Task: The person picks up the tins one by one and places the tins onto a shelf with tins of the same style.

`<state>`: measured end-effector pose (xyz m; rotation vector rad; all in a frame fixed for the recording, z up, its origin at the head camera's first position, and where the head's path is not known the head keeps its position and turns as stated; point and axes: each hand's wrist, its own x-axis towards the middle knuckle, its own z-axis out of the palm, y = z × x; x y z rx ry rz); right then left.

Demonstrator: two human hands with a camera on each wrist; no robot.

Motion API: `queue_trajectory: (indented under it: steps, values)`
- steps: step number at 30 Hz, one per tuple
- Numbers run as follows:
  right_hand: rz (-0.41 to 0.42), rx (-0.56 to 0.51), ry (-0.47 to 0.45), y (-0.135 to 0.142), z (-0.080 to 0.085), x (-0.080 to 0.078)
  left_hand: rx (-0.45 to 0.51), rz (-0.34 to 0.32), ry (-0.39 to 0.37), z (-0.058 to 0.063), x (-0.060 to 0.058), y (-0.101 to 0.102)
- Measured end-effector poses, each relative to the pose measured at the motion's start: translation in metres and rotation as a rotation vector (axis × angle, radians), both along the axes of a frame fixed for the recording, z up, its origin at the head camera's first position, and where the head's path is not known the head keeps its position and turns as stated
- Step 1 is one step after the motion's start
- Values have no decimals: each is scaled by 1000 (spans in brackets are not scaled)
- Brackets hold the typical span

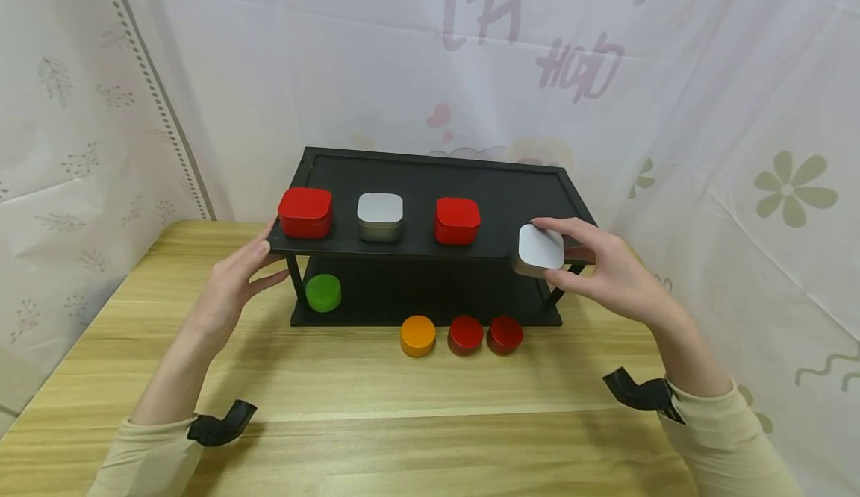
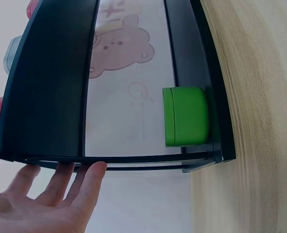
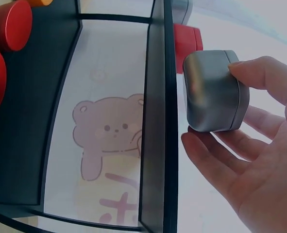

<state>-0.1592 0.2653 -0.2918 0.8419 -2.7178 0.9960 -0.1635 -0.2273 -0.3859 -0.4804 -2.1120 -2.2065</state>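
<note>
pinching the silver tin (image 1: 540, 249) by opposite sides in the right hand (image 1: 608, 266), perhaps to leave its base free, with the closest red tin (image 1: 457, 221) to that hand's left; clasping the end of the shelf (image 1: 430, 176) in the left hand (image 1: 231, 277), probably for steadiness.

- In your head view, the shelf (image 1: 437, 176) hides part of your left hand (image 1: 231, 277).
- There, the near edge crops both sleeves (image 1: 725, 445).
- Your right wrist view cuts off the orange container (image 3: 39, 2) and both round red containers (image 3: 18, 25).
</note>
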Motion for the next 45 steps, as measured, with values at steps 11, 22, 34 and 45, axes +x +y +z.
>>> queue_trajectory:
  steps: [11, 22, 34, 45]
  values:
    - [-15, 6, -73, 8, 4, -16, 5, -2, 2, -1, 0, -1]
    - [-25, 35, -89, 16, 8, -28, -1, -10, 2, 0, -1, 0]
    - [-18, 30, -179, 20, 11, -45, -32, 7, -7, 0, 0, 0]
    - [29, 22, -227, 24, 13, -60, -25, 4, -6, 0, -1, 1]
